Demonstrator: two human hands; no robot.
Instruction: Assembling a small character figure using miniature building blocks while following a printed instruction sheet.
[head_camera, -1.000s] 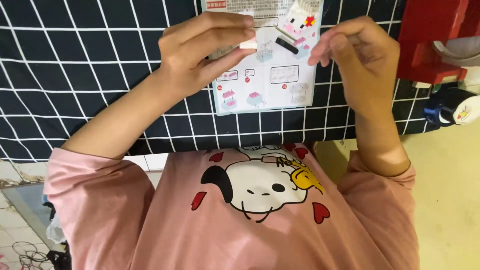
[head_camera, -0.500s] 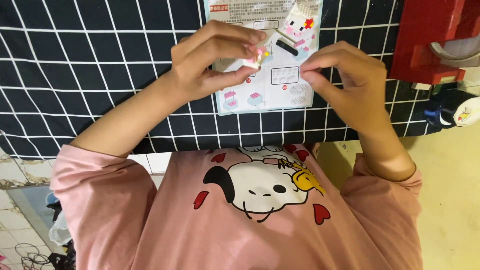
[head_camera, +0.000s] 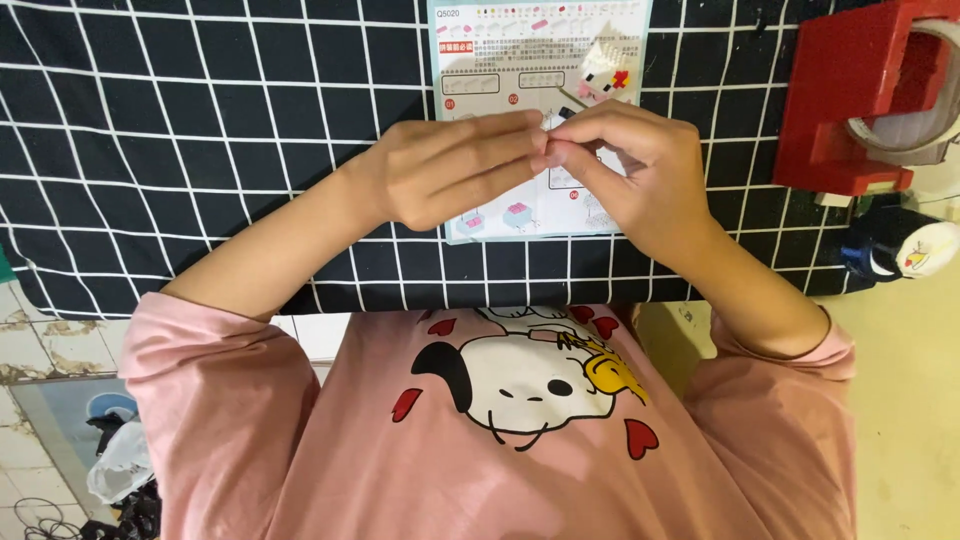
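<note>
A: Hands first. Where are they?

B: Left hand (head_camera: 450, 170) and right hand (head_camera: 625, 165) meet fingertip to fingertip over the sheet (head_camera: 540, 110). The left one lies flat-ish, fingers stretched toward the right; the right one is curled, thumb and forefinger closed at the meeting point.

A: Pinching something?

B: Both sets of fingertips are pressed together at one spot, so it looks like a pinch on something tiny. What sits between them I cannot tell; the fingers hide it.

A: And the sheet?

B: A pale blue instruction leaflet with small step drawings, lying flat on the cloth (head_camera: 200, 150), straight under the hands. Its lower middle is covered by them; the top edge runs out of frame.

A: The cloth?

B: Black with a white grid, spread over the table and hanging down at the near edge.

A: Further out?

B: A red block-shaped holder (head_camera: 850, 110) with a roll of tape in it stands well to the right of the right hand. Just below it lies a dark blue round thing (head_camera: 900, 245) with a white face.

A: And nearest the camera?

B: A pink shirt (head_camera: 500, 430) with a cartoon dog print, sleeves pushed up the forearms.
</note>
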